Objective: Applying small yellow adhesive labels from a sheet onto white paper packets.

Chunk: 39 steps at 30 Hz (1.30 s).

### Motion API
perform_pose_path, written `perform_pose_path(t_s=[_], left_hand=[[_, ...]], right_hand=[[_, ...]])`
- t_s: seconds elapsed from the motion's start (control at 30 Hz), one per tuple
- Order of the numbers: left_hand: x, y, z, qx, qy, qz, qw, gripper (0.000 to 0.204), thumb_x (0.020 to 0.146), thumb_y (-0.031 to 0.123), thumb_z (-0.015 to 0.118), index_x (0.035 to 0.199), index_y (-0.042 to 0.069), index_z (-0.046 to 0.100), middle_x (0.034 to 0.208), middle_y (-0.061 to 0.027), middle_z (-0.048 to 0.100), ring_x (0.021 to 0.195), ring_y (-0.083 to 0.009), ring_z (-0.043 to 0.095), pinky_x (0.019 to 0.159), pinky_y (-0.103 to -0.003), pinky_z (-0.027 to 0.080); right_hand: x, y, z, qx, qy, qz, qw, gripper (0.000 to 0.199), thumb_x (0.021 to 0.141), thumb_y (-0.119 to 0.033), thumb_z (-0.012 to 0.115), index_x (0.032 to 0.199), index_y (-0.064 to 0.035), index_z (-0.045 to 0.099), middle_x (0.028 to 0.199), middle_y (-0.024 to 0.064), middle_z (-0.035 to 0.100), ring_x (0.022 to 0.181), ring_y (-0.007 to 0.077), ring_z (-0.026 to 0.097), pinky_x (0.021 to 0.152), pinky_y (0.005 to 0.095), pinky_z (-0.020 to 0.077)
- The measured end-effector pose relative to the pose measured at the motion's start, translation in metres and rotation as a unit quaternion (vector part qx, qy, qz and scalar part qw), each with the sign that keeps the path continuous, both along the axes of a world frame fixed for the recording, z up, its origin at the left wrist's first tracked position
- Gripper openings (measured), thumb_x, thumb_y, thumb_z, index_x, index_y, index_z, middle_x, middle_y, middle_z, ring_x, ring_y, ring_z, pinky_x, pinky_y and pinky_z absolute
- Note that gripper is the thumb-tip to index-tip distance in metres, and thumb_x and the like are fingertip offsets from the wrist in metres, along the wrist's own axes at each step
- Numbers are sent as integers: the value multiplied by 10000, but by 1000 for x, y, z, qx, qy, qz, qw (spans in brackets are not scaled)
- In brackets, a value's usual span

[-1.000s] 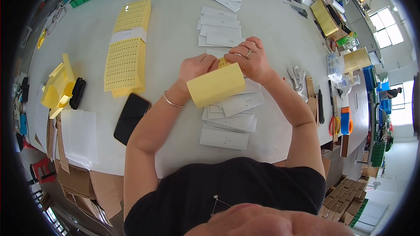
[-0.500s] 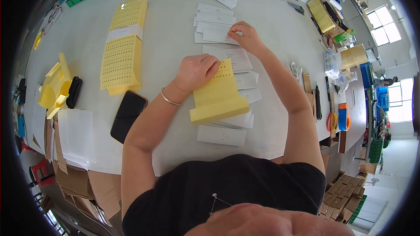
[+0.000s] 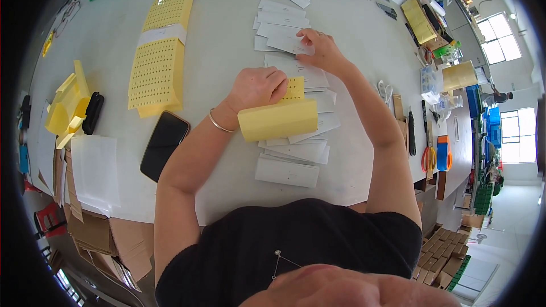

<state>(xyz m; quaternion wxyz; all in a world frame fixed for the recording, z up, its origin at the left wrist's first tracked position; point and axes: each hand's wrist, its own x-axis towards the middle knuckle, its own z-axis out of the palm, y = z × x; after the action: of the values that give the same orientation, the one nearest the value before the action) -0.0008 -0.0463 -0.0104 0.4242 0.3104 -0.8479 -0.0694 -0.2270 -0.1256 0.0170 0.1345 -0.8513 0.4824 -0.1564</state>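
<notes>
My left hand (image 3: pixel 259 88) is closed on a yellow perforated card sheet (image 3: pixel 278 120) with a folded flap. The sheet is tilted, with its plain flap towards me and a strip of holes beside my fingers. My right hand (image 3: pixel 323 54) is at the right end of a white card (image 3: pixel 282 44), thumb on the near edge and fingers on the far edge. That card lies slanted over others in a long overlapping row; a further white card (image 3: pixel 287 170) is at the near end. Part of the row is hidden behind the yellow sheet.
To the left are a bundle of yellow perforated sheets (image 3: pixel 153 68) with a white band, a black phone (image 3: pixel 165 146), a black case (image 3: pixel 93 113) and folded yellow card (image 3: pixel 69 105). On the right lie scissors (image 3: pixel 430 158), a black-handled tool (image 3: pixel 412 136) and orange-blue tape (image 3: pixel 444 152).
The yellow sheet has tilted, its flap rising away from me over the hole strip. My right thumb and fingers have spread across a white card's end, and that card has turned slightly.
</notes>
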Motion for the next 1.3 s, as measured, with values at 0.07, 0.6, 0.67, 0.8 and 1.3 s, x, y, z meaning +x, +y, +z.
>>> perform_pose_path(t_s=[0.07,0.6,0.67,0.8,1.3], left_hand=[[0,-1,-1,-8,2,1,1000,78,772,68,627,730,63,562,638,-50,555,505,-227,541,461,-327,443],[-6,-6,-8,80,61,37,994,94,789,135,593,727,68,570,629,-57,567,536,-249,558,464,-351,443],[-6,-6,-6,103,68,43,991,91,804,117,592,742,52,577,644,-82,574,566,-272,566,500,-365,451],[-3,-6,-10,89,57,54,993,91,817,97,595,750,37,581,652,-99,578,577,-285,568,515,-370,454],[-1,-4,-4,11,49,-9,999,214,724,106,630,629,85,440,548,-41,434,451,-237,477,433,-308,422]], right_hand=[[-2,12,12,83,-28,19,996,444,751,-162,718,1142,-80,525,1020,83,605,962,210,566,880,330,425],[19,60,30,-261,22,227,938,61,766,-76,660,769,-124,621,820,-11,607,788,188,577,873,355,400],[20,56,27,-260,21,232,937,70,792,-69,635,765,-128,611,842,-18,603,819,191,580,887,355,390],[22,2,10,-67,-193,68,977,19,783,-104,643,783,-86,648,894,58,615,872,235,569,800,344,445],[19,-28,-15,-60,46,-38,996,500,788,-263,683,1211,-110,464,982,103,623,980,272,569,937,408,343]])
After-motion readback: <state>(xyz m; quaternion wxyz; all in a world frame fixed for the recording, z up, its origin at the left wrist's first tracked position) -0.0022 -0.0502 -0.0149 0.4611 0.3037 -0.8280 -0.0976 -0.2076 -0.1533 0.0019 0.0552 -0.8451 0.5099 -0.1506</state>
